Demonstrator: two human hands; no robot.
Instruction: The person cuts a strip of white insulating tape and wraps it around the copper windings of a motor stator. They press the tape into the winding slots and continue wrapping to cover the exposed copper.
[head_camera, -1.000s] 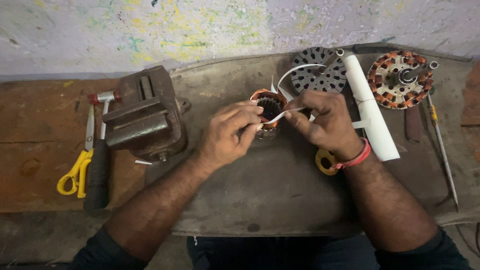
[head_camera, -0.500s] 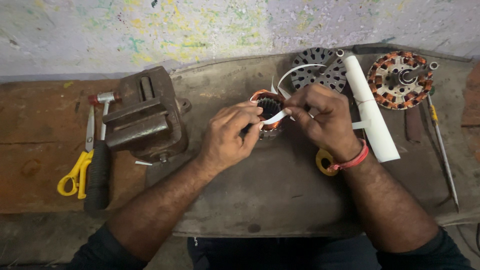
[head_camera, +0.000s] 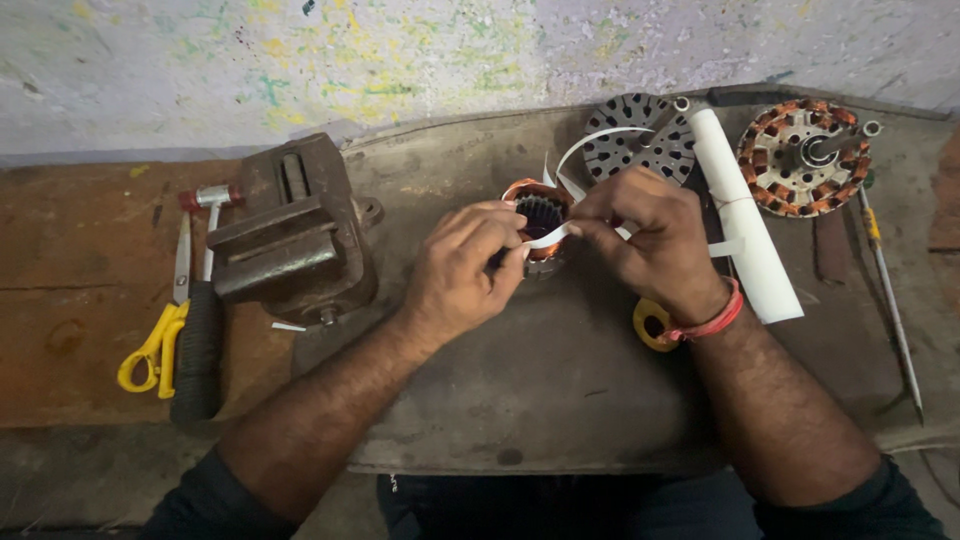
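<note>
A small round stator (head_camera: 541, 212) with copper windings and a dark toothed bore stands on the grey bench (head_camera: 560, 380). My left hand (head_camera: 462, 272) and my right hand (head_camera: 645, 238) meet just in front of it. Both pinch a narrow white paper strip (head_camera: 548, 238) that runs between their fingertips at the stator's rim. More white strip (head_camera: 595, 140) curls up behind my right hand. A red band circles my right wrist.
A rusty bench vise (head_camera: 290, 235) stands left of the hands. Yellow-handled scissors (head_camera: 155, 345) and a black-handled hammer (head_camera: 200, 340) lie at far left. A bare steel lamination stack (head_camera: 640, 135), a white paper roll (head_camera: 745, 215), a wound fan stator (head_camera: 805, 155), a yellow tape roll (head_camera: 650, 325) and a screwdriver (head_camera: 890, 300) lie right.
My hands have barely moved. The fingers have shifted slightly along the white strip at the stator's rim.
</note>
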